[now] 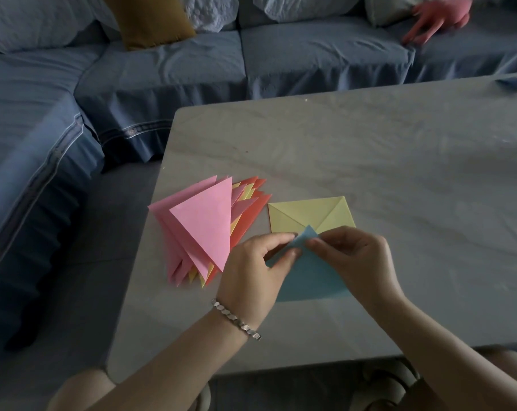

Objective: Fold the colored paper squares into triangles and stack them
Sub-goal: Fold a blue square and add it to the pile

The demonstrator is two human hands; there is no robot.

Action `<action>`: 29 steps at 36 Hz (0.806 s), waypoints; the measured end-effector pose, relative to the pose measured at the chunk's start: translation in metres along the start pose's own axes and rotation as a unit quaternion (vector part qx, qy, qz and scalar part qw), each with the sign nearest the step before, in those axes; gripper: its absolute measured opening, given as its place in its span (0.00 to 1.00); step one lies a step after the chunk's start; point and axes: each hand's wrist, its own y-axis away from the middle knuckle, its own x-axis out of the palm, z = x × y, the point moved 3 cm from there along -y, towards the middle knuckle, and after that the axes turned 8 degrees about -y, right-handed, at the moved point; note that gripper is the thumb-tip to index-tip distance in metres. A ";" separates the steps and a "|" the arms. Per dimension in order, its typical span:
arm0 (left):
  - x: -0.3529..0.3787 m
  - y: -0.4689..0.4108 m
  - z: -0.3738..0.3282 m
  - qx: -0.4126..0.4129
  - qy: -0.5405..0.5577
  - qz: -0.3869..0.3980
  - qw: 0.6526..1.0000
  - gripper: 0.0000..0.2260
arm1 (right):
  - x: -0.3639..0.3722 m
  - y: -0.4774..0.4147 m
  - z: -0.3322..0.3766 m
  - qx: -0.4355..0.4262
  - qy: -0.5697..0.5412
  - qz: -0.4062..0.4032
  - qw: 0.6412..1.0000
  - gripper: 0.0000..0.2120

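A blue paper (309, 277) lies folded into a triangle on the grey table (369, 149), its tip pointing away from me. My left hand (254, 271) pinches the tip from the left between thumb and fingers. From the right, my right hand (361, 259) pinches the same tip. Just behind the blue paper lies a yellow paper square (304, 213) with diagonal creases, over an orange sheet whose edge barely shows. To the left sits a fanned stack of folded triangles (206, 229), pink on top, with yellow and orange ones beneath.
The table's near edge and left corner are close to the stack. A blue sofa (162, 69) wraps around the far and left sides, with a mustard cushion (150, 19) and a pink toy (441, 16) on it. My knees show below the table.
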 end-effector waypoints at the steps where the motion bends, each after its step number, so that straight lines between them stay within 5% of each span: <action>1: 0.000 0.000 0.000 -0.003 0.002 -0.007 1.000 0.09 | 0.001 0.000 0.001 0.000 -0.003 -0.002 1.000 0.07; 10: -0.004 -0.002 0.002 -0.032 0.038 -0.025 0.998 0.09 | 0.002 0.002 0.005 0.008 -0.091 0.001 0.996 0.10; 29: -0.007 0.000 -0.001 -0.040 0.089 -0.027 0.995 0.12 | 0.001 0.004 0.012 0.017 -0.104 -0.006 0.994 0.14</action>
